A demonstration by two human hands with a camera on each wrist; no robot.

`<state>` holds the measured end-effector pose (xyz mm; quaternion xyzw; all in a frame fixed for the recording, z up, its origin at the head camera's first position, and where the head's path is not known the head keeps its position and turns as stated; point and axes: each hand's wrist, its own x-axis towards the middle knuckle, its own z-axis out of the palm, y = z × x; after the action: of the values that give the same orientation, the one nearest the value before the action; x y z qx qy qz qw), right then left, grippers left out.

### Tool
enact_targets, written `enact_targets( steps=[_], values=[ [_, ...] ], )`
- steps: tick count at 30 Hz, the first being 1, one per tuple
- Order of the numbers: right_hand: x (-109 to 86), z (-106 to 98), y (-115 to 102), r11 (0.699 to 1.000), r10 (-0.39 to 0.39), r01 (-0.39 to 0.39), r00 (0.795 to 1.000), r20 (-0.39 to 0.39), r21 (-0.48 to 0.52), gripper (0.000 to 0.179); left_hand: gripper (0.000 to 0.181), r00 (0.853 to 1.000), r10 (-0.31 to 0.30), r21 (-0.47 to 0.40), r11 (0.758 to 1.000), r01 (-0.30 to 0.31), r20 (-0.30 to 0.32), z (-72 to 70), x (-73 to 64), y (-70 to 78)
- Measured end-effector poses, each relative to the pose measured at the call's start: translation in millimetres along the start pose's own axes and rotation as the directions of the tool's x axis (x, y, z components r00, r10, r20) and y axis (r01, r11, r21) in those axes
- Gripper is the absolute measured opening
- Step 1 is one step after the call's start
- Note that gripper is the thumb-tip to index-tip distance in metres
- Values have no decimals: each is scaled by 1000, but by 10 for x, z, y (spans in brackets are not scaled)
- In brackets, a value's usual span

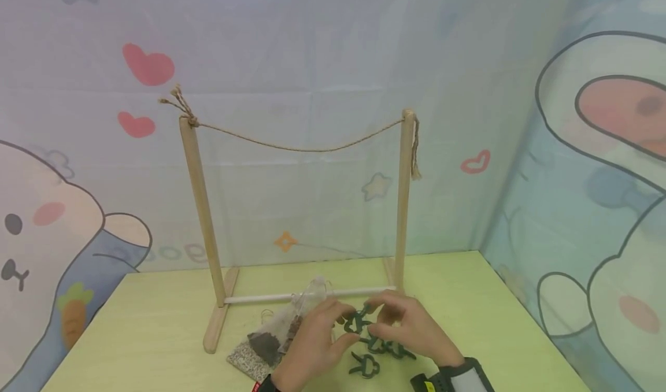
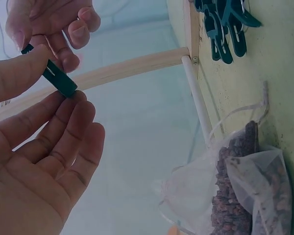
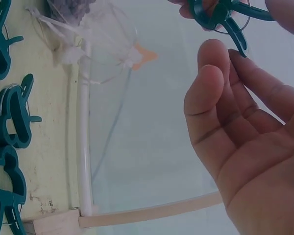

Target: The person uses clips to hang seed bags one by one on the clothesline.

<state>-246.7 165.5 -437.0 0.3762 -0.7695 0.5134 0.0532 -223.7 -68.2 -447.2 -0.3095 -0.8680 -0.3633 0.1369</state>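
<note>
My left hand and right hand meet above the table, both holding one dark green spring clip. In the left wrist view, the left thumb lies over the clip and the fingertips press its lower end. The right wrist view shows the right thumb and index fingertip at the two handle ends, with the handles spread apart. Several more green clips lie on the table below the right hand. Beside the left hand are white mesh drawstring bags with dark brown chips inside.
A wooden stand with a left post and a right post rises behind the hands. A sagging twine joins the post tops, and a white bar runs low between them. A bag of speckled grains lies at front left.
</note>
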Motion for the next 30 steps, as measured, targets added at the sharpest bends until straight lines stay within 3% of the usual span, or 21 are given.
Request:
enact_targets(
  steps=[3, 6, 10, 15, 19, 22, 30],
  values=[
    [3, 2, 1, 1000, 6, -6, 999, -36, -10, 26, 37, 999, -33, -22, 999, 34, 19, -28, 21, 12],
    [7, 9, 7, 999, -4, 0, 995, -96, -33, 23, 45, 993, -113, -52, 992, 114, 20, -84, 30, -11],
    [-4, 4, 25, 997, -4, -11, 983, -185, -81, 20, 50, 973, -225, -73, 973, 220, -52, -146, 44, -140],
    [-35, -22, 67, 992, 26, -53, 974, -225, -115, 17, 52, 943, -307, -91, 950, 297, -126, -121, 94, -400],
    [-43, -32, 99, 987, 68, -100, 971, -228, -130, 15, 56, 925, -366, -137, 926, 351, -104, -80, 114, -578],
    [-44, -45, 113, 982, 96, -131, 967, -235, -138, 13, 58, 922, -381, -160, 917, 367, -68, -48, 121, -661],
    [-48, -53, 148, 981, 94, -132, 965, -245, -143, 4, 60, 909, -417, -164, 897, 410, -14, 25, 136, -721]
  ],
)
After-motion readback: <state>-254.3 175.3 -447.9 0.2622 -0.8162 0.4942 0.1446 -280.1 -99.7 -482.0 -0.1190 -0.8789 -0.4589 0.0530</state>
